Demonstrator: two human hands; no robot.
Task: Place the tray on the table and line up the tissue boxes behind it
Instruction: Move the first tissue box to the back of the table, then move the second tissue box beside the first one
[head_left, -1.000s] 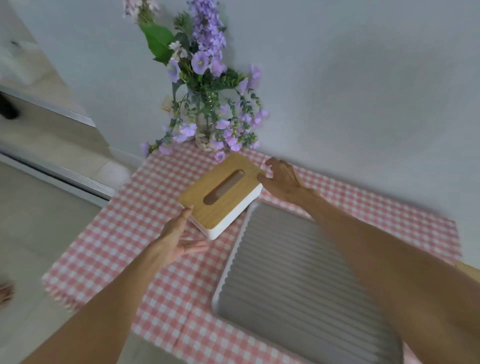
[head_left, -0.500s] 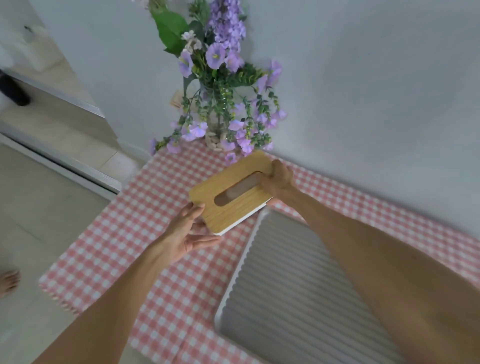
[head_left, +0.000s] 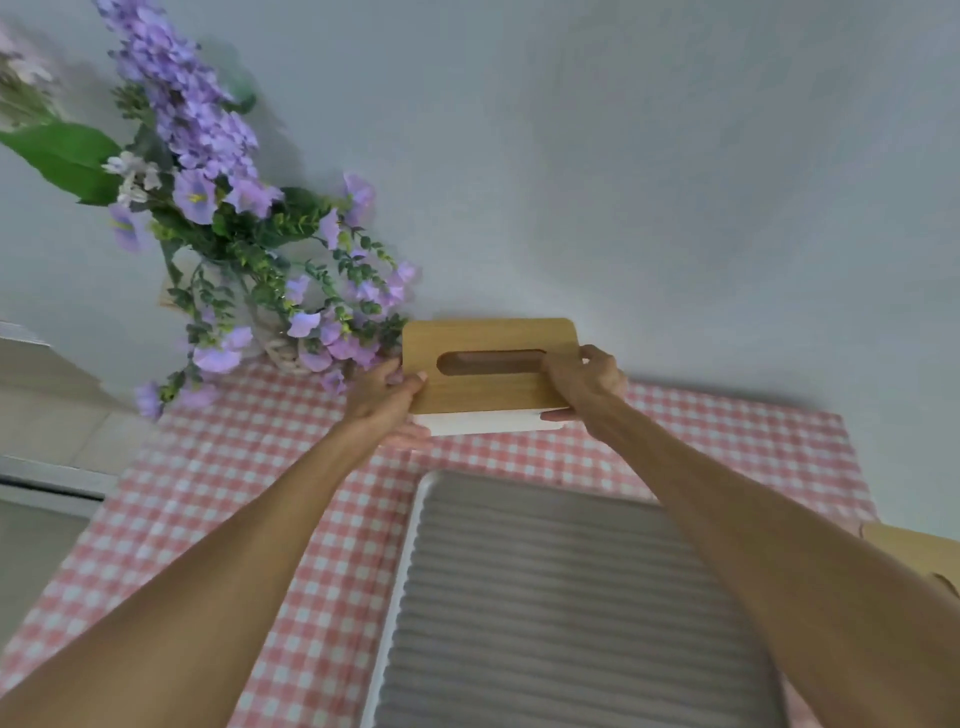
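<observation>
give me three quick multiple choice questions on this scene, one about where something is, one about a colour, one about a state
1. Where is the wooden-lidded white tissue box relative to the grey ribbed tray?
A. inside the tray
B. behind the tray, near the wall
C. on the floor

2. What colour is the checked tablecloth?
A. blue and white
B. green and yellow
C. pink and white

3. How is the tissue box held?
A. by both hands, one at each end
B. by one hand only
C. by no hand

Answers: 1 B, the box is beyond the tray's far edge, by the wall. 2 C, its squares are pink and white. 3 A, the left hand and right hand each grip an end.
</observation>
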